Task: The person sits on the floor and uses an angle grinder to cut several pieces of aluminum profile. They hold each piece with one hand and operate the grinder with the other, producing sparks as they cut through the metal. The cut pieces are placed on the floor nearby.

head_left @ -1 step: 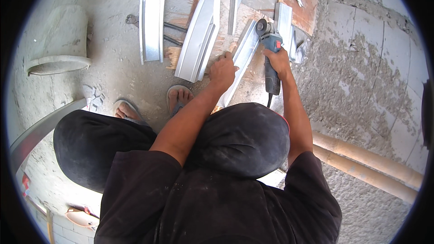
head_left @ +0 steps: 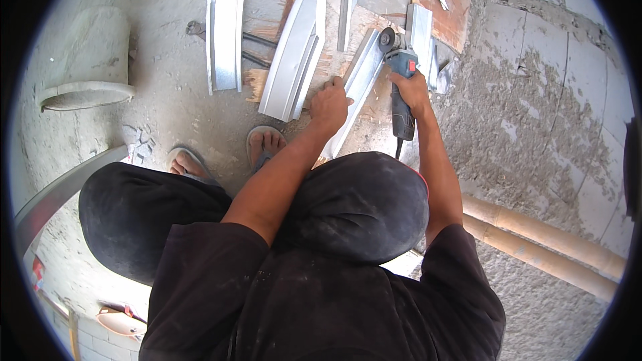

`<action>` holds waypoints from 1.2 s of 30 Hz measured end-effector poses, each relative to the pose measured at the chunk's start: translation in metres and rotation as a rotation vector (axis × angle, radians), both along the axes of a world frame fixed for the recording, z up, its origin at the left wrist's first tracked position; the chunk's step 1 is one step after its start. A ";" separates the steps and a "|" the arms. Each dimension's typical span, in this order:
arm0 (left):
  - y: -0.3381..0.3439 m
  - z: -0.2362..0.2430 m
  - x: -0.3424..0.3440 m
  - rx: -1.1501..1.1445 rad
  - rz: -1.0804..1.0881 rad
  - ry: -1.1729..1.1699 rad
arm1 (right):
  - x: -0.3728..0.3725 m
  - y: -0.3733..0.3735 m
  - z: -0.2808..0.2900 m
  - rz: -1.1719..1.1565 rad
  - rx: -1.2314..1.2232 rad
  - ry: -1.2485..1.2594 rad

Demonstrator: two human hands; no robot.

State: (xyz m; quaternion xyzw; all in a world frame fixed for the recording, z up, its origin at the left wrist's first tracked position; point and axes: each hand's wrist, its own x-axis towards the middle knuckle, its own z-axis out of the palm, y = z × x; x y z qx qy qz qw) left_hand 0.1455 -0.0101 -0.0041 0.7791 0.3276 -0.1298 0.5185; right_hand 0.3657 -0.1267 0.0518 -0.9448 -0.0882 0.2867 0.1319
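Observation:
In my right hand (head_left: 412, 91) is an angle grinder (head_left: 402, 110), its body pointing away from me and its cord trailing back toward my knee. The grinder's disc (head_left: 386, 39) is at the far end of a long silvery metal channel (head_left: 361, 83); whether it touches the metal I cannot tell. My left hand (head_left: 329, 104) grips the channel's left edge partway along, fingers bent over it. The channel lies slantwise, its near end by my right knee.
Cut metal channels (head_left: 289, 60) lie left of my left hand, another piece (head_left: 225, 43) beyond them over long-handled cutters (head_left: 195, 29). A splintered wooden board (head_left: 441, 17) lies at the far right. A bucket (head_left: 87, 97) lies on its side at left; bamboo poles (head_left: 535, 234) lie at right.

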 end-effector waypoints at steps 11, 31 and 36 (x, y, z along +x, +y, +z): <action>0.002 0.005 -0.001 -0.043 0.044 -0.017 | -0.005 0.000 0.005 -0.013 0.013 0.013; 0.022 0.040 0.022 0.092 -0.265 -0.104 | -0.097 -0.098 0.121 -0.501 0.415 0.048; 0.036 0.040 0.020 0.177 -0.314 -0.138 | -0.103 -0.107 0.119 -0.375 0.373 0.097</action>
